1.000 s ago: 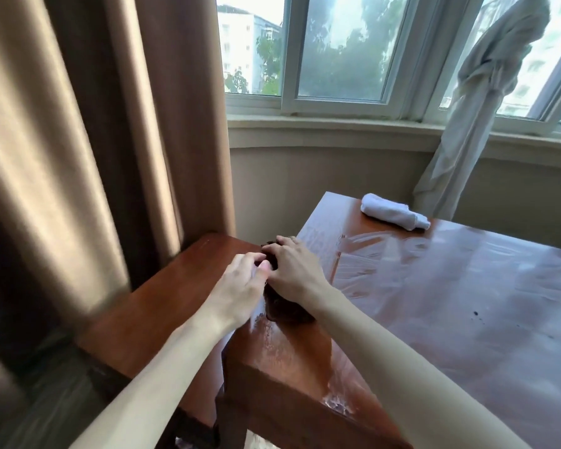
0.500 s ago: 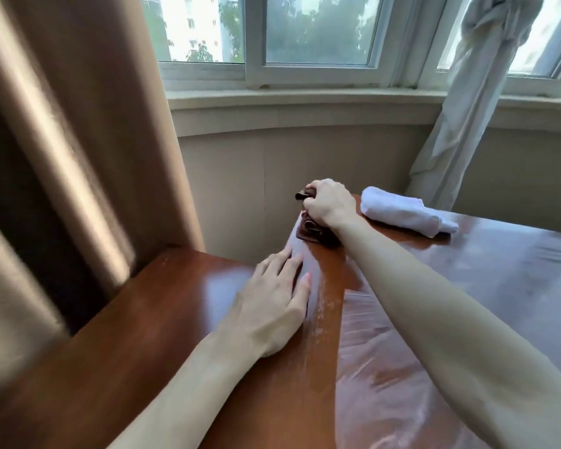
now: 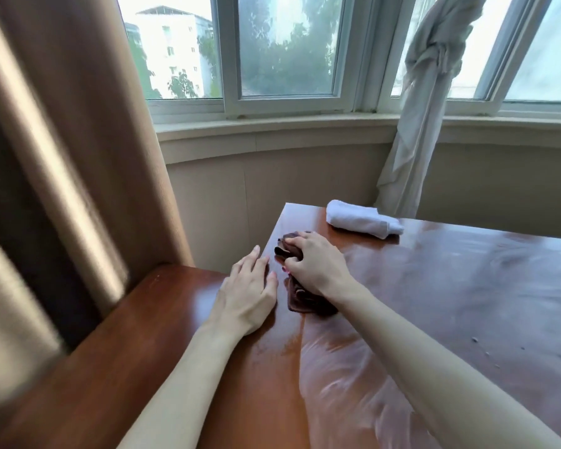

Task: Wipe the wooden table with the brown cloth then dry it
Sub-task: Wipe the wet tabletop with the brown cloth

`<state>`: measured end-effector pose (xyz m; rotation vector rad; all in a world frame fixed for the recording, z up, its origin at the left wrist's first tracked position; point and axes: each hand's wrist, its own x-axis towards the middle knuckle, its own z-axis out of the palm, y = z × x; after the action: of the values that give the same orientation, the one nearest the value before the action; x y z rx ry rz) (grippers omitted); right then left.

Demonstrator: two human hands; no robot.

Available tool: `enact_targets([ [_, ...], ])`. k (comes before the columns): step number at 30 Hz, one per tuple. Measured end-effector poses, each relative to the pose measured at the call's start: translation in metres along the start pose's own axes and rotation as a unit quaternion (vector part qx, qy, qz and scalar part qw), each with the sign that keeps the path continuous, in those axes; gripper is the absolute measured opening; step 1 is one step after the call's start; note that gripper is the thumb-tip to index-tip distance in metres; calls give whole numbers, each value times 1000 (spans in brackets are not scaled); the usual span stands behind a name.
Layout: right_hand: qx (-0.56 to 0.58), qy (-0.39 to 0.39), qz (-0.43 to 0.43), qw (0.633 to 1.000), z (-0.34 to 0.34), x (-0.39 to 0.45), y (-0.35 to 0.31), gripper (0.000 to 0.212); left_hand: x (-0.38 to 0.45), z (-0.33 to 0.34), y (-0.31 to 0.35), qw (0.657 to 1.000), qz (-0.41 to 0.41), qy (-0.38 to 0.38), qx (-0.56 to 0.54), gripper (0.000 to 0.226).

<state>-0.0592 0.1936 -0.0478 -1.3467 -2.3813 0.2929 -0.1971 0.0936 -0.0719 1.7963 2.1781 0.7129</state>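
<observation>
Far left there's the tan curtain (image 3: 55, 150) hanging down, kinda blurry, with a lower wooden surface (image 3: 117, 345) running beside the table (image 3: 450, 303). My left hand (image 3: 246, 296) lies flat, fingers straight and relaxed, palm down right at the table's left edge, holding nothing. Just beside it my right hand (image 3: 311, 264) has its fingers curled over the brown cloth (image 3: 305, 296), gripping it bunched up and pressing it onto the table near the left edge; part of the cloth sticks out past my fingertips and part trails back under my wrist. The tabletop around there looks streaky and wet. Further back sits a rolled white towel (image 3: 360, 222) near the far edge, apart from the cloth. Behind it a knotted white curtain (image 3: 425, 102) hangs at the window (image 3: 285, 50). No brands or writing readable anywhere
</observation>
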Motion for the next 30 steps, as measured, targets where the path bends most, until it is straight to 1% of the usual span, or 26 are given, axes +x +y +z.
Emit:
enact_targets([
  [5, 10, -21, -29, 999, -14, -81, -17, 55, -8, -4, 3, 1000, -3, -11, 6, 52],
  [8, 23, -14, -37, 999, -23, -80, -16, 53, -7, -3, 3, 1000, 3, -1, 8, 51],
  [12, 13, 4, -14, 1000, -11, -8, 1, 46, -4, 2, 0, 1000, 6, 13, 3, 51],
  [17, -2, 26, 50, 998, 11, 109, 31, 32, -1, 6, -3, 1000, 11, 18, -4, 56],
  [19, -12, 29, 57, 998, 16, 138, 38, 32, -1, 5, -3, 1000, 9, 22, -5, 56],
  [21, -24, 30, 55, 998, 19, 149, 41, 32, 0, 5, -4, 1000, 8, 25, -8, 55],
  [23, -36, 29, 37, 998, 18, 139, 38, 33, 1, 6, -4, 1000, 7, 17, -8, 54],
  [26, -22, 5, -8, 1000, 10, 95, 22, 38, 4, 5, -5, 999, 4, 8, -32, 54],
  [29, -1, -33, -63, 997, -1, 25, -2, 48, -4, -7, -7, 993, -35, 37, -104, 61],
  [30, 7, -40, -83, 996, -5, -1, -11, 49, -10, -14, -6, 991, -47, 50, -116, 57],
])
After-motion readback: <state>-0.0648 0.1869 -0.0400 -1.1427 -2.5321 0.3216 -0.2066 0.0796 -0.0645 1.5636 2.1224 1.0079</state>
